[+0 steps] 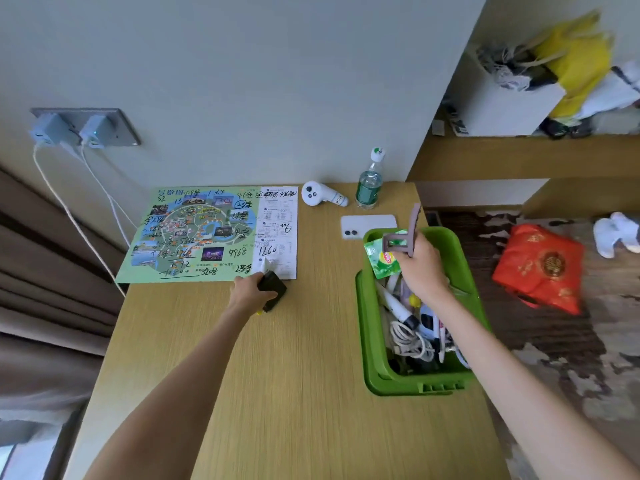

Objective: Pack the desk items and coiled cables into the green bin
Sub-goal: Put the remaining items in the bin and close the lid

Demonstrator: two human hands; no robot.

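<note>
Light wooden desk (294,358) stands against a grey wall. The green bin (367,341) sits along its right edge and already contains a coiled white cable (410,339) and assorted small items.

Step in hand: loading. The right hand (424,268) hovers over the far end of the bin, fingers closed around a mauve hair claw (412,230) and a green tea sachet (381,258). The left hand (247,289) grips a small black object (273,287) at the near right corner of the map sheet (194,233).

Next move, by judgement: release the right-hand items into the bin, then carry the black object rightward to it. A white controller (318,195), white phone (369,225) and water bottle (369,187) lie at the far side, outside the bin.

Legible writing: the sachet shows a Lipton logo; the map carries handwritten figures "1260", "4968" and "3208". The controller label is too small to read reliably.
</note>
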